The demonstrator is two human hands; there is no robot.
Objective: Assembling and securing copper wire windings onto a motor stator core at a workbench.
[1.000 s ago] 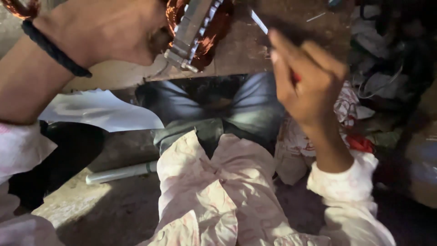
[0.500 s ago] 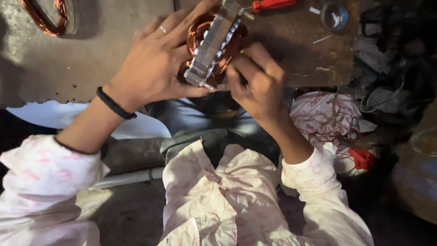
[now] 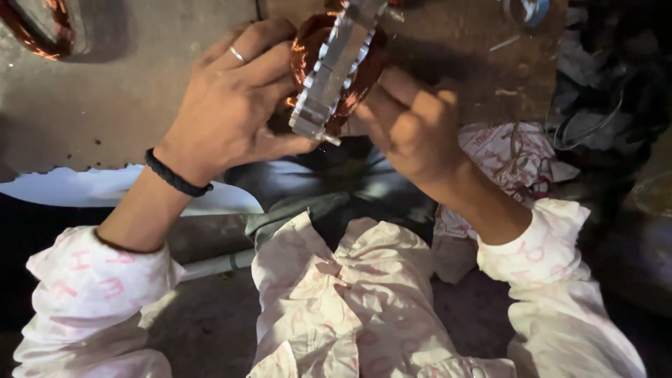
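Grey concrete floor fills the upper part of the head view, dusty and speckled with small debris. At top centre, both hands hold a stator: a toothed grey metal ring with copper winding bulging out on either side. The stator stands on edge, tilted, its upper end cut off by the frame.

Left hand grips the stator from the left. Its fingers curl over the copper winding, and the thumb runs under the lower edge of the metal ring. A thin ring sits on one finger, and a black band circles the wrist.

Right hand presses against the right side of the stator. Its fingers are closed into a loose fist, knuckles against the winding; whether they pinch anything cannot be told.

Left of the stator, at the top corner, lies a copper coil. Below and left of the stator, a white sheet lies flat. Right of the stator, a printed cloth carries a tangle of wire. Below the stator, the person's pale patterned shirt and sleeves occupy the frame.
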